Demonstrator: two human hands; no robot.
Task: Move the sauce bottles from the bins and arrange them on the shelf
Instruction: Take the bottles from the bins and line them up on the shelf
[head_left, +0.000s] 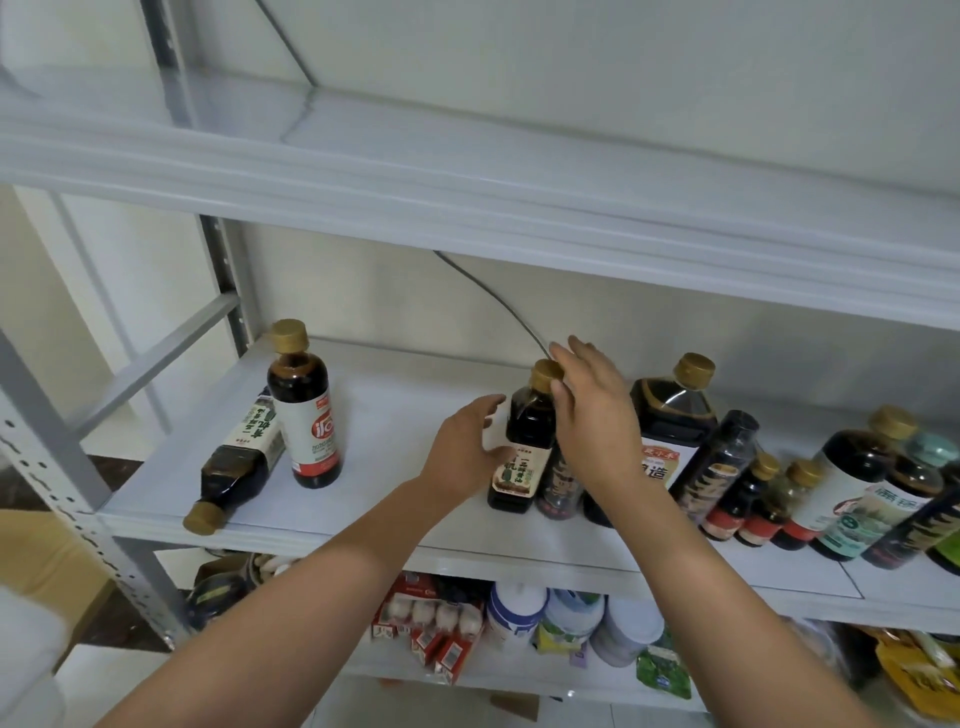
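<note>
Dark sauce bottle (524, 447), upright on the shelf (405, 415) at the left end of the row. My left hand (467, 447) is spread beside its body, and my right hand (592, 415) is loose-fingered, thumb against the gold cap (548, 375). Probably rigid, slick and liquid-heavy, so I would grip it mid-body. The Chinese label is too blurred to read.

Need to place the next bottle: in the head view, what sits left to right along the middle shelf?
Bottle lying on its side → upright red-logo bottle → left hand → gold-capped bottle between the hands → right hand → big jug → leaning dark bottle.
</note>
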